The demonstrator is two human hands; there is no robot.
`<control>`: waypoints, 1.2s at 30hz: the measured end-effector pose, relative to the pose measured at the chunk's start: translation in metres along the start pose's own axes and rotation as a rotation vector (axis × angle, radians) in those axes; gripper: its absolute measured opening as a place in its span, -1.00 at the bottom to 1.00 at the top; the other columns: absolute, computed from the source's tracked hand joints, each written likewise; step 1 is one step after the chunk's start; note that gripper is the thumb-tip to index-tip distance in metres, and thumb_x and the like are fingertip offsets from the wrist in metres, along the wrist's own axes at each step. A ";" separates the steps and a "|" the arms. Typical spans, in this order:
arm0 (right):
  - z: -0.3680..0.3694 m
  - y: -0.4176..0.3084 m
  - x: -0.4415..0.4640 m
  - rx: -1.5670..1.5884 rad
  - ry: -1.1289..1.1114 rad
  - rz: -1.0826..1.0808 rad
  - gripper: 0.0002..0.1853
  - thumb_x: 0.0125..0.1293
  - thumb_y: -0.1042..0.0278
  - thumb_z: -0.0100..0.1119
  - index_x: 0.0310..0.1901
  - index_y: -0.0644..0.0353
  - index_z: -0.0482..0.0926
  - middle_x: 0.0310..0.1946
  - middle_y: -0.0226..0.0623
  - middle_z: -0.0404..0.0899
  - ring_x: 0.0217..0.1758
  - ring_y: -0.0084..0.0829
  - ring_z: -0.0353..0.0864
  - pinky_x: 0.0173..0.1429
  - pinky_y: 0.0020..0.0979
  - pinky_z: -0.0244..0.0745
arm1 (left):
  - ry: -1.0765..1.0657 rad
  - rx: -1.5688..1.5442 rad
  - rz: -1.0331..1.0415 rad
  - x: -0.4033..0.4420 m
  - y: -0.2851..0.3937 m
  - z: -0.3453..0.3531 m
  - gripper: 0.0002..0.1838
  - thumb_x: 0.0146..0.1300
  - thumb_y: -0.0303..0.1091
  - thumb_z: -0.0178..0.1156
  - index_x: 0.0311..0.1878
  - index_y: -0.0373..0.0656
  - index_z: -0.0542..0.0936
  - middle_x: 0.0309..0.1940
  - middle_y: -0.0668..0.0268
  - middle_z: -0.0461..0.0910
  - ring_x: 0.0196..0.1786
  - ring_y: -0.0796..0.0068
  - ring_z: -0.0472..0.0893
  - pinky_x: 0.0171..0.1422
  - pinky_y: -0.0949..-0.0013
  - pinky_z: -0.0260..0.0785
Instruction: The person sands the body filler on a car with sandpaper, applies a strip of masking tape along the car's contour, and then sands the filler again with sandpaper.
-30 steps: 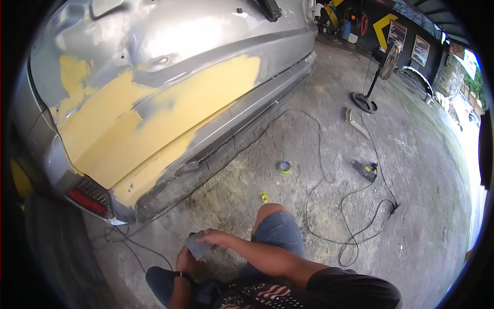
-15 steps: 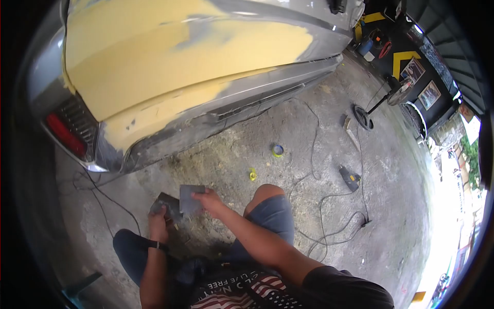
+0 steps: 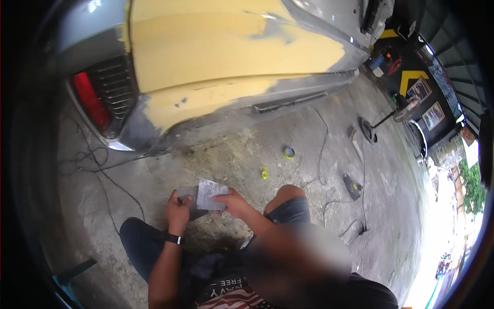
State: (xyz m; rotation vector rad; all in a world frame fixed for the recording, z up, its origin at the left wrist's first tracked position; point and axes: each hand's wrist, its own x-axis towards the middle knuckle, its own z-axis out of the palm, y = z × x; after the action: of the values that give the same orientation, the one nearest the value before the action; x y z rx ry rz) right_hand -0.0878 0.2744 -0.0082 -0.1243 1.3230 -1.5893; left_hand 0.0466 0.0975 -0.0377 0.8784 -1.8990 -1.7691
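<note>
My left hand [image 3: 178, 210] is closed on a dark grey flat piece [image 3: 197, 211], thumb on top; its exact kind I cannot make out. A lighter grey square sheet [image 3: 210, 193], which looks like sandpaper with pale smudges, is pinched in my right hand [image 3: 234, 203]. That sheet partly covers the dark piece, and both are held low between my knees above the floor. Ahead stands a car [image 3: 226, 46], its side panel coated with yellow filler and ringed by grey sanded areas. Its red tail light [image 3: 91, 101] is at the left.
On the concrete floor [image 3: 247, 232] lie a blue-and-yellow tape roll [image 3: 289, 153], a small yellow roll [image 3: 264, 172] and a dark power tool [image 3: 352, 186] with a cord. Another cable [image 3: 110, 185] runs along the left. A stand fan [image 3: 406, 109] is at the right.
The view has shifted, so the car appears further right. My hands have come closer together, and the light sheet now overlaps the dark piece and shows a paler, smudged face.
</note>
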 end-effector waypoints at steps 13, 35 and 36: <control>0.021 -0.011 -0.005 0.069 -0.011 0.072 -0.54 0.48 0.26 0.27 0.32 0.18 0.42 0.13 -0.24 0.62 0.09 -0.23 0.68 -0.07 -0.09 0.68 | 0.124 -0.026 -0.012 -0.004 0.013 -0.008 -0.75 0.50 -0.25 0.23 -0.15 -0.29 0.55 -0.33 0.38 0.57 -0.23 0.59 0.44 -0.06 0.38 0.36; 0.035 -0.363 -0.097 -0.205 0.207 -1.213 -0.59 0.40 0.53 0.26 0.26 0.28 0.51 0.09 -0.25 0.68 0.10 -0.36 0.69 0.21 -0.26 0.62 | -0.021 -0.078 -0.096 0.006 -0.011 0.002 -0.42 0.58 0.04 0.11 -0.49 -0.24 0.50 -0.59 0.54 0.35 -0.44 0.68 0.26 -0.31 0.36 0.23; 0.031 -0.376 -0.097 -0.292 0.184 -1.182 -0.60 0.42 0.50 0.26 0.26 0.27 0.52 0.08 -0.27 0.69 0.04 -0.38 0.72 0.11 -0.30 0.66 | -0.020 -0.097 -0.094 0.005 -0.004 0.001 -0.41 0.58 0.04 0.11 -0.51 -0.24 0.50 -0.60 0.54 0.35 -0.45 0.69 0.26 -0.33 0.36 0.22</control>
State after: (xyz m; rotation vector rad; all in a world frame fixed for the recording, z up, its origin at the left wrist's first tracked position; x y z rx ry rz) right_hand -0.2543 0.2779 0.3439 -1.1327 1.7456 -2.3651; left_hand 0.0427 0.0950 -0.0427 0.9317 -1.7939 -1.9146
